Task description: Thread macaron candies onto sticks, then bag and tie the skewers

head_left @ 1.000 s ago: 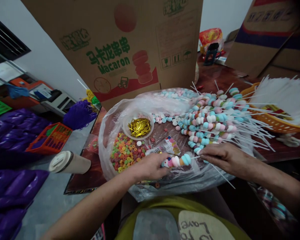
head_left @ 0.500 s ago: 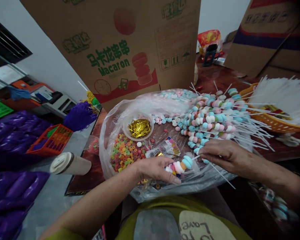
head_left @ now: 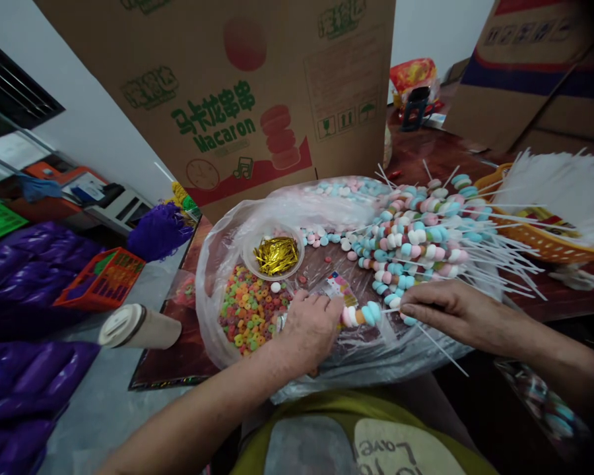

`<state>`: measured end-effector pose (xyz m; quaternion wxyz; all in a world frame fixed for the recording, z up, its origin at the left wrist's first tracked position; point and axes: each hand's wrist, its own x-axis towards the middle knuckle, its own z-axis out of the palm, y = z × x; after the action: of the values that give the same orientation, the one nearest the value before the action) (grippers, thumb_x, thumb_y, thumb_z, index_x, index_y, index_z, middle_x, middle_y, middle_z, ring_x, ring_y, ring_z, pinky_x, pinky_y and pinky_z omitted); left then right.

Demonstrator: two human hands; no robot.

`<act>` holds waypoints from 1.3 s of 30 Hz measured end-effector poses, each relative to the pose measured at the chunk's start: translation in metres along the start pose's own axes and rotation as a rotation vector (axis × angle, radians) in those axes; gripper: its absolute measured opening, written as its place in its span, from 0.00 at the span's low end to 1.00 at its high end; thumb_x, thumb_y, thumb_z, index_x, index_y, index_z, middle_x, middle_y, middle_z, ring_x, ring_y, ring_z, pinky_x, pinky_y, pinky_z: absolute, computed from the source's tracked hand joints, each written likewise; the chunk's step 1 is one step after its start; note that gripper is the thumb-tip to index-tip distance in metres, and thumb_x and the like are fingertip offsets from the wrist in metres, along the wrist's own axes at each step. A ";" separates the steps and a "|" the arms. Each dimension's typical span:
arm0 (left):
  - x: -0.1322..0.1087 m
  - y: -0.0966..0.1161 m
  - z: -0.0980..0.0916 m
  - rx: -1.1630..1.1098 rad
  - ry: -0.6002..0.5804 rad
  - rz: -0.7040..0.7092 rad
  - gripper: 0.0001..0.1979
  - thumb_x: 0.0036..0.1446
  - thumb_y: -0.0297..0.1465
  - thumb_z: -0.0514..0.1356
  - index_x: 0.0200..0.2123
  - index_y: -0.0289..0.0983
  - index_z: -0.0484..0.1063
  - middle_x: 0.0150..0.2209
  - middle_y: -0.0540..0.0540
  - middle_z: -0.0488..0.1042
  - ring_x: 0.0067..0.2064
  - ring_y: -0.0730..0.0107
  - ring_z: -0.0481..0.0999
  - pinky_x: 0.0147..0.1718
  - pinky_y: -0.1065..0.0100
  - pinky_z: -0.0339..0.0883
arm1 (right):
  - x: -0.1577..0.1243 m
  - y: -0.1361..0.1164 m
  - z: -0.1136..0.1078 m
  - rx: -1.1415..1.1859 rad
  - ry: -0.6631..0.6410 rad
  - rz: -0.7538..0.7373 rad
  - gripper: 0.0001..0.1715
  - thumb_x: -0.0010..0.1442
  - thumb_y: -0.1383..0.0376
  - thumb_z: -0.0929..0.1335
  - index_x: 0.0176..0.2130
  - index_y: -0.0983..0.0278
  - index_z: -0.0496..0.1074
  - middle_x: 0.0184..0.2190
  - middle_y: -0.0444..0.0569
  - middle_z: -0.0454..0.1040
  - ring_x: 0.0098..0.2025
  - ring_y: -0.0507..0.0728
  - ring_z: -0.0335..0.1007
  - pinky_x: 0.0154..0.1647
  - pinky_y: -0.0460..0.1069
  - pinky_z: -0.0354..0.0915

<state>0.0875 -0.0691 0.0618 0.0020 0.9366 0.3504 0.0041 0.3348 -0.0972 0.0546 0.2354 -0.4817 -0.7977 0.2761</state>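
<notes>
My right hand (head_left: 438,310) pinches the white stick of a marshmallow-like candy skewer (head_left: 369,314), threaded with blue, orange, white and pink pieces. Over the skewer's far left end, the fingers of my left hand (head_left: 313,330) are curled, hiding that end. A printed clear wrapper (head_left: 340,287) lies just behind the left fingers; whether they touch it I cannot tell. Beyond my right hand rises a heap of finished candy skewers (head_left: 416,241), their white sticks pointing right. Small coloured candy rings (head_left: 250,310) lie to the left of my left hand.
A round tub of gold twist ties (head_left: 276,256) stands on the plastic sheet (head_left: 210,264). Behind it rises a large carton (head_left: 277,79). An orange basket (head_left: 554,244) of white sticks is at right; a lidded cup (head_left: 141,326) is at left, by the table edge.
My left hand has turned palm down and shifted slightly left and up, now covering the skewer's left end and part of the wrapper. My right hand still pinches the stick, barely moved right.
</notes>
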 end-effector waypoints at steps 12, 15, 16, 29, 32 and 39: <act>0.008 -0.011 0.004 -0.284 -0.237 0.144 0.18 0.55 0.42 0.52 0.45 0.39 0.67 0.34 0.46 0.74 0.36 0.65 0.72 0.36 0.68 0.60 | -0.005 -0.007 0.010 -0.110 -0.083 -0.075 0.20 0.61 0.58 0.57 0.24 0.64 0.66 0.20 0.44 0.66 0.23 0.50 0.57 0.26 0.46 0.53; 0.010 -0.015 0.000 -0.486 -0.271 0.056 0.32 0.46 0.49 0.58 0.52 0.39 0.61 0.35 0.48 0.73 0.36 0.66 0.71 0.33 0.71 0.61 | -0.007 -0.006 0.010 -0.077 -0.086 -0.107 0.20 0.62 0.59 0.57 0.26 0.64 0.67 0.21 0.45 0.67 0.25 0.50 0.59 0.27 0.46 0.53; 0.010 -0.017 -0.002 -0.539 -0.316 0.052 0.32 0.44 0.49 0.59 0.50 0.38 0.63 0.33 0.49 0.72 0.34 0.67 0.70 0.31 0.72 0.60 | -0.009 -0.006 0.009 -0.082 -0.083 -0.121 0.20 0.62 0.59 0.57 0.26 0.64 0.67 0.21 0.45 0.67 0.25 0.50 0.59 0.27 0.46 0.53; 0.021 0.012 0.006 -0.631 -0.355 -0.006 0.23 0.43 0.42 0.62 0.42 0.38 0.68 0.34 0.48 0.72 0.35 0.65 0.70 0.33 0.70 0.62 | -0.006 -0.019 0.027 -0.293 0.007 -0.159 0.20 0.62 0.61 0.55 0.26 0.63 0.67 0.22 0.48 0.69 0.26 0.53 0.62 0.28 0.48 0.52; 0.022 -0.001 0.003 -0.951 -0.410 -0.008 0.39 0.37 0.41 0.67 0.54 0.38 0.58 0.42 0.44 0.71 0.39 0.65 0.70 0.37 0.68 0.63 | -0.008 -0.015 0.029 -0.237 -0.007 -0.169 0.20 0.63 0.61 0.55 0.27 0.63 0.68 0.22 0.48 0.69 0.26 0.53 0.62 0.28 0.47 0.53; 0.010 -0.033 -0.008 -1.306 -0.953 -0.076 0.24 0.34 0.41 0.68 0.35 0.35 0.68 0.28 0.53 0.69 0.28 0.76 0.68 0.29 0.72 0.64 | -0.018 -0.010 0.013 -0.208 0.164 -0.376 0.11 0.62 0.66 0.59 0.32 0.64 0.68 0.24 0.47 0.69 0.28 0.52 0.62 0.32 0.47 0.55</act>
<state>0.0731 -0.0373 0.0692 0.6979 0.6350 0.2704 -0.1915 0.3277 -0.1201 0.0493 0.2960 -0.3672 -0.8757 0.1037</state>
